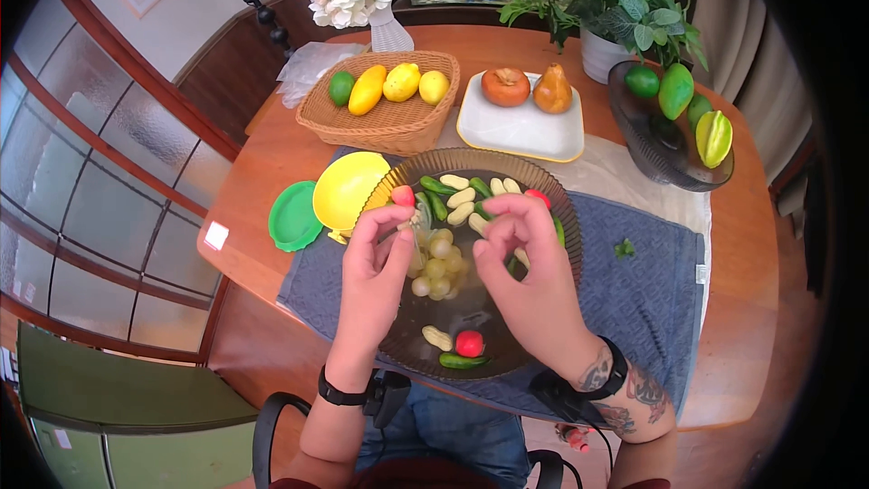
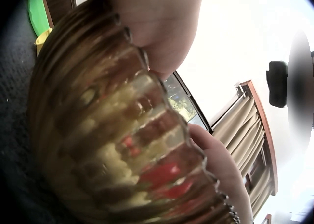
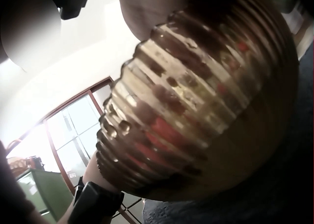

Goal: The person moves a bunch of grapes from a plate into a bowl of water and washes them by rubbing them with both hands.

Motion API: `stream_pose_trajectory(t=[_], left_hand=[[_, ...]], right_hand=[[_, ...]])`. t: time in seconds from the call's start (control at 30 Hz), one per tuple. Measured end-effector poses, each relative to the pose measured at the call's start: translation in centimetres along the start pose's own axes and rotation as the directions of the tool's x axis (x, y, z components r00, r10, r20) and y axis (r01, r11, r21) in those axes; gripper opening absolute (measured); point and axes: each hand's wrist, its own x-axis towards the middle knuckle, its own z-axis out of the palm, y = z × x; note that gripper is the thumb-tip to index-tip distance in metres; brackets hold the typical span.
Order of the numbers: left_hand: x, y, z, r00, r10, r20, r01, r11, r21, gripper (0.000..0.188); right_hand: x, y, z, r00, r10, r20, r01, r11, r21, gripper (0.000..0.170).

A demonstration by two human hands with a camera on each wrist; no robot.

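Note:
A bunch of pale green grapes [image 1: 438, 264] hangs over the brown ribbed glass bowl [image 1: 398, 344], its stem end at the fingertips of my left hand [image 1: 376, 258], which pinches it between thumb and forefinger. My right hand [image 1: 540, 276] is held over the bowl's right side, thumb and forefinger curved with a gap between them. Inside the bowl lie several peanuts [image 1: 437, 338], green peppers [image 1: 463, 360] and red radish-like pieces [image 1: 470, 343]. In both wrist views the ribbed glass wall [image 2: 98, 136] covers much of the hands' work.
A yellow bowl [image 1: 348, 190] and green lid [image 1: 294, 215] stand left on the blue towel [image 1: 634, 308]. Behind are a wicker basket [image 1: 389, 127] of yellow fruit, a white tray [image 1: 520, 138] with two fruits, and a dark glass dish [image 1: 652, 140]. A small leaf sprig [image 1: 625, 248] lies right.

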Motion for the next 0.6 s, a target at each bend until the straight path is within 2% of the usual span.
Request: stream_pose_trajectory(t=[0.03, 0.1, 0.13, 0.17, 0.2, 0.23, 0.3, 0.33, 0.4, 0.43, 0.5, 0.53, 0.57, 0.6], left_hand=[[0.0, 0.0, 0.0, 1.000, -0.001, 0.000, 0.001, 1.000, -0.004, 0.019], [0.1, 0.0, -0.1, 1.000, 0.010, 0.029, -0.010, 1.000, 0.014, 0.022], [0.0, 0.0, 0.0, 1.000, 0.003, 0.026, -0.004, 1.000, 0.005, 0.022], [0.0, 0.1, 0.1, 1.000, 0.021, 0.018, -0.021, 1.000, 0.006, 0.022], [0.0, 0.1, 0.3, 0.999, 0.039, 0.011, -0.039, 0.999, 0.008, 0.022], [-0.1, 0.3, 0.4, 0.999, 0.032, 0.014, -0.032, 0.999, -0.001, 0.022], [-0.1, 0.4, 0.5, 1.000, 0.017, 0.018, -0.017, 1.000, 0.026, 0.022], [0.0, 0.2, 0.4, 1.000, 0.006, 0.023, -0.007, 1.000, 0.022, 0.023], [0.1, 0.2, 0.2, 1.000, 0.006, 0.027, -0.006, 1.000, 0.028, 0.021], [0.1, 0.2, 0.1, 1.000, 0.016, 0.023, -0.017, 0.999, 0.044, 0.020], [0.1, 0.1, 0.1, 0.999, 0.010, 0.033, -0.010, 1.000, 0.021, 0.020], [0.1, 0.1, 0.2, 1.000, 0.006, 0.023, -0.007, 0.999, 0.033, 0.020], [0.1, 0.1, 0.3, 1.000, 0.005, 0.014, -0.005, 0.999, 0.047, 0.020], [0.0, 0.1, 0.4, 1.000, 0.026, 0.007, -0.026, 0.999, 0.031, 0.020]], right_hand=[[0.0, -0.3, -0.4, 1.000, 0.002, 0.001, -0.002, 1.000, -0.004, 0.035], [0.3, -0.9, -1.6, 0.978, -0.149, 0.148, 0.185, 0.943, -0.275, 0.035], [0.6, -1.6, -2.4, 0.978, -0.142, 0.153, 0.181, 0.942, -0.281, 0.035], [1.1, -2.6, -3.4, 0.959, 0.071, 0.274, -0.019, 0.982, -0.188, 0.038], [1.3, -3.1, -3.9, 0.877, 0.261, 0.402, -0.233, 0.965, -0.119, 0.041], [1.0, -2.9, -3.9, 0.876, 0.271, 0.400, -0.240, 0.963, -0.127, 0.041], [0.4, -2.5, -3.7, 0.964, 0.012, 0.264, 0.076, 0.945, -0.318, 0.049], [0.7, -2.5, -3.9, 0.965, 0.025, 0.262, 0.065, 0.943, -0.328, 0.049], [1.8, -3.0, -4.9, 0.947, 0.051, 0.317, -0.015, 0.993, -0.114, 0.054], [1.7, -3.6, -5.3, 0.946, 0.069, 0.317, -0.028, 0.991, -0.131, 0.054], [1.7, -5.1, -6.1, 0.956, -0.023, 0.294, 0.004, 0.998, 0.064, 0.071], [1.7, -4.6, -5.9, 0.957, -0.001, 0.291, -0.013, 0.999, 0.044, 0.071], [1.9, -3.6, -5.4, 0.952, -0.226, 0.207, 0.181, 0.960, 0.214, 0.085], [1.9, -3.1, -5.1, 0.898, -0.431, 0.087, 0.375, 0.854, 0.359, 0.099]])
